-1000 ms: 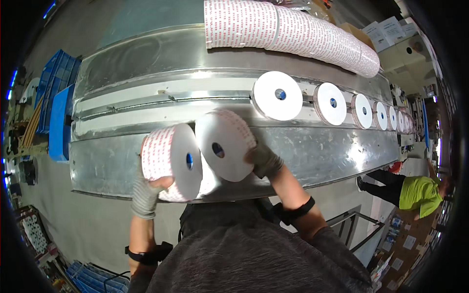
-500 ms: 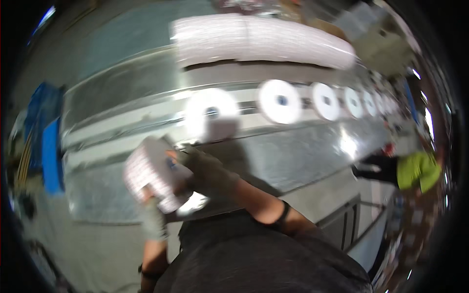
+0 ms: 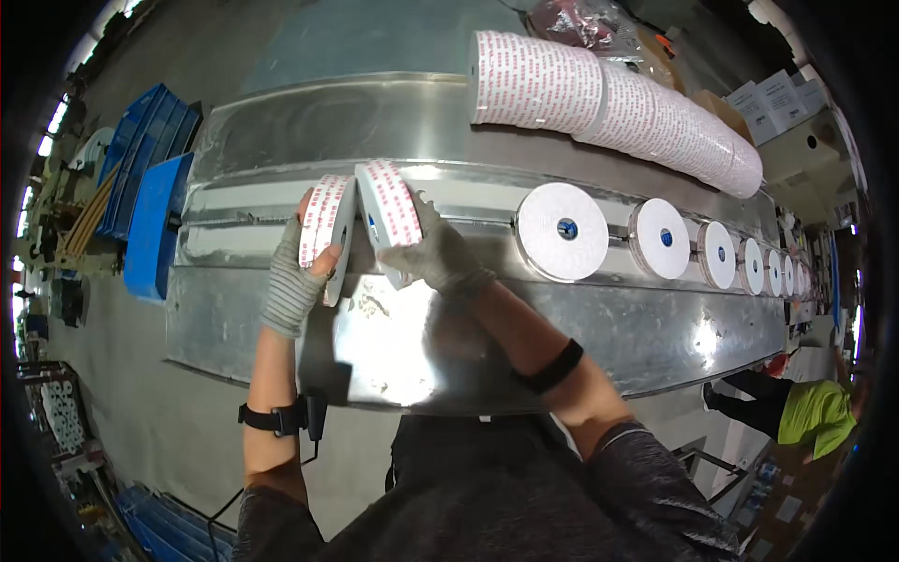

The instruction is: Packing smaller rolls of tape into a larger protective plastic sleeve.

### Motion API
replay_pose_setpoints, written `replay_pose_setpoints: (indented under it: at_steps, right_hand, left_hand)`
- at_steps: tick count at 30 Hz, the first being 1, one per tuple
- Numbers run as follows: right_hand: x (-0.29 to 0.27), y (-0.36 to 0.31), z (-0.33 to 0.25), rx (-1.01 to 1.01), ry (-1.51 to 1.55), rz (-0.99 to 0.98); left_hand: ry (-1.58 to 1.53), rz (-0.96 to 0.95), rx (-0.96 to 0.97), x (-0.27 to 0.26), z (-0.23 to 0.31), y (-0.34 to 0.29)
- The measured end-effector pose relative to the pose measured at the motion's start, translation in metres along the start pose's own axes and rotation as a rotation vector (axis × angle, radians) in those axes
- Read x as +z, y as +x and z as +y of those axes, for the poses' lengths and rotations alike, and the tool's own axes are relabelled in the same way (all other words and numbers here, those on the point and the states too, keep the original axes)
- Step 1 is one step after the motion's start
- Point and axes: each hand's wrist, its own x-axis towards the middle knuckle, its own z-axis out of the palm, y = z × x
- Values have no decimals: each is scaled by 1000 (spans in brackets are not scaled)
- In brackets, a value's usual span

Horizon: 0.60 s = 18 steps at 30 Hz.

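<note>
Over the near end of the metal table, I hold two wide rolls of white tape with red print on their outer faces, both standing on edge. My left hand, in a grey glove with bare fingertips, grips the left tape roll. The right tape roll is in my right hand, gloved alike, and a bit of blue core shows at its side. Their tops lean close together while their lower parts stand apart. Right of my hands lies a flat tape roll with a blue core.
More flat rolls run in a row along the table's channel to the far right. Behind them lies a long stack of printed rolls on its side. Blue crates stand at left. A person in a green top is at right.
The thick printed bundle in my hands has come apart into two rolls, one per hand. My hands have moved from the table's near edge to over its channel. The view has shifted left.
</note>
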Motion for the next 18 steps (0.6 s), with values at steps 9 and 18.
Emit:
replay_pose_setpoints:
  at_steps: [9,18]
  right_hand:
    - [-58,-17,-1,-98,57,251]
    - [-55,-50,64,-90,-910,238]
  left_hand:
    - [31,22,202,-4,-17,50]
    - [1034,-332,272,23,-104,56]
